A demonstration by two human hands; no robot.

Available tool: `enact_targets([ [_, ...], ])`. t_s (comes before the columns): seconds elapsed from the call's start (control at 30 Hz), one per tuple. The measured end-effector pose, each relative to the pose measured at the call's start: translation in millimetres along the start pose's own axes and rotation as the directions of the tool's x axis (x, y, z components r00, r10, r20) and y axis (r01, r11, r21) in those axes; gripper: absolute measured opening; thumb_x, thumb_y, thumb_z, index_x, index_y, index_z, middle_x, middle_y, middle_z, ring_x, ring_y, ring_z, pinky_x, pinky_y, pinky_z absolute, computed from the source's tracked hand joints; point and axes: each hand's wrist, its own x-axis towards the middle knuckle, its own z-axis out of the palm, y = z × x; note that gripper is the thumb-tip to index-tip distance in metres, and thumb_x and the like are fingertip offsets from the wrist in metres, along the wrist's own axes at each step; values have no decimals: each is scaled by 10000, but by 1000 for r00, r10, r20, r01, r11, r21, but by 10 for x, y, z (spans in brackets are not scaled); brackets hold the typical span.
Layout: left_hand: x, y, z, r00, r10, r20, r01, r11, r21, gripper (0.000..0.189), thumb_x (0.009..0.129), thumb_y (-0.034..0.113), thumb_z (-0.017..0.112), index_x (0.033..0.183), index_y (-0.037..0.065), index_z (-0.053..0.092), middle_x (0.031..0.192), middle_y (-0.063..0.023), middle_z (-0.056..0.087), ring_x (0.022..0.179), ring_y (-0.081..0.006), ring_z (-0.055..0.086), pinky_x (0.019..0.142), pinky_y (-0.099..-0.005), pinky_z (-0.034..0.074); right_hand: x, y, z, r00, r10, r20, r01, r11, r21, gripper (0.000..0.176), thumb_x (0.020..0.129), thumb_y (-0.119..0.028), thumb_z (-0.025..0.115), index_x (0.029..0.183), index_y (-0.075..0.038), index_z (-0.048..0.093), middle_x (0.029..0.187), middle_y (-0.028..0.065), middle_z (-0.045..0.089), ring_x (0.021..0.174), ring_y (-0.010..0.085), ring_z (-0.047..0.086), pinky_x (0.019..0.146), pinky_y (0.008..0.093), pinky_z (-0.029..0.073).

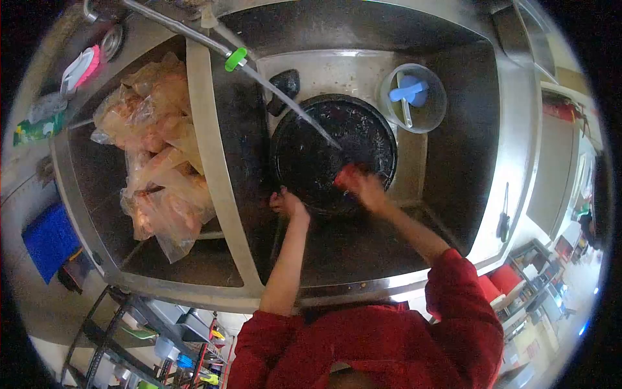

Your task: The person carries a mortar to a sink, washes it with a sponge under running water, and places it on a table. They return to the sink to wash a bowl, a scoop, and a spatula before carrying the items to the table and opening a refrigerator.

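A large round black pan [304, 129] rests in the right sink basin, and a stream of water falls into it from the faucet [194, 40]. My left hand [288, 204] has its fingers closed on the near-left edge of the pan. Over the lower right part of the pan, my right hand [369, 192] holds a red scrubbing pad [348, 176] against or just above the inner surface; motion blur hides the exact contact. Beyond the pan, to the right, stands a clear round tub [442, 107] with a blue-handled utensil [409, 92] in it.
Plastic bags of raw meat [159, 155], perhaps chicken, fill much of the left basin. A metal divider [217, 149] separates the basins. A small dark object [284, 87] lies behind the pan. A pink-edged brush [81, 68] and a blue cloth [50, 241] are at far left.
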Motion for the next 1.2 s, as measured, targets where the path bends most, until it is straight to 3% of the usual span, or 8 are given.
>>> enact_targets([
  [0.17, -169, 25, 24, 986, 158, -58, -152, 984, 87, 412, 835, 256, 511, 1123, 50, 301, 1090, -186, 329, 990, -316, 387, 867, -436, 321, 1406, -271, -740, 742, 140, -655, -297, 946, -134, 577, 767, -107, 470, 1311, -124, 281, 1208, 213, 355, 839, 361, 447, 707, 430, 374],
  [0.43, -145, 323, 50, 466, 881, 87, -870, 473, -139, 361, 818, 84, 483, 1125, -9, 318, 1127, -151, 330, 1077, -265, 334, 940, -397, 230, 569, -951, 384, 790, -546, -279, 554, 831, -58, 451, 804, -165, 450, 1237, -57, 382, 1122, 175, 449, 903, 348, 482, 810, 416, 391],
  [0.6, -180, 622, 485, 194, 905, 378, -976, 218, -21, 457, 880, 225, 410, 1239, -21, 271, 1298, -195, 283, 1229, -354, 235, 1006, -442, 164, -299, 104, -491, 977, 3, 215, 6, 999, -40, 586, 740, -154, 499, 1297, -121, 320, 1179, 145, 411, 809, 322, 492, 711, 426, 403],
  [0.8, -23, 534, 686, 256, 916, 309, -959, 281, -36, 486, 901, 269, 345, 1295, 4, 242, 1365, -180, 214, 1275, -367, 140, 1025, -477, 113, 1293, -23, -585, 799, -68, -598, -129, 951, -281, 523, 757, -119, 489, 1249, -73, 319, 1093, 228, 435, 607, 328, 492, 576, 440, 405],
  [0.9, -125, 818, 456, 191, 919, 345, -977, 213, -26, 464, 891, 210, 371, 1286, -5, 258, 1354, -181, 237, 1273, -355, 149, 1035, -445, 107, 1533, -818, -87, 919, 5, -393, 155, 914, 375, 331, 777, -139, 495, 1094, -45, 470, 1043, 214, 466, 684, 355, 499, 659, 435, 427],
  [1.03, 18, 990, 620, 22, 842, 539, -980, -88, 176, 499, 879, 215, 381, 1310, 21, 221, 1368, -175, 203, 1270, -378, 141, 1025, -478, 126, 382, -907, 448, 849, -506, -150, 507, 861, -33, 287, 775, -148, 503, 1039, -37, 518, 1041, 132, 473, 904, 323, 466, 766, 385, 414],
  [1.13, -38, 763, 862, 27, 779, 626, -945, -185, 271, 572, 847, 232, 433, 1328, 31, 196, 1389, -175, 145, 1271, -392, 113, 1016, -509, 111, -287, -265, 66, 984, -81, 157, -62, 673, 737, 241, 856, -210, 447, 1013, -45, 524, 931, 123, 551, 805, 260, 531, 727, 373, 424],
  [1.2, -153, 467, 994, 18, 726, 687, -901, -287, 326, 621, 826, 278, 472, 1334, 45, 202, 1402, -166, 108, 1271, -400, 104, 1009, -527, 103, -584, -7, -621, 964, 160, 213, -257, 770, 585, 249, 864, -223, 448, 1020, -43, 520, 896, 134, 565, 797, 251, 545, 717, 351, 425],
])
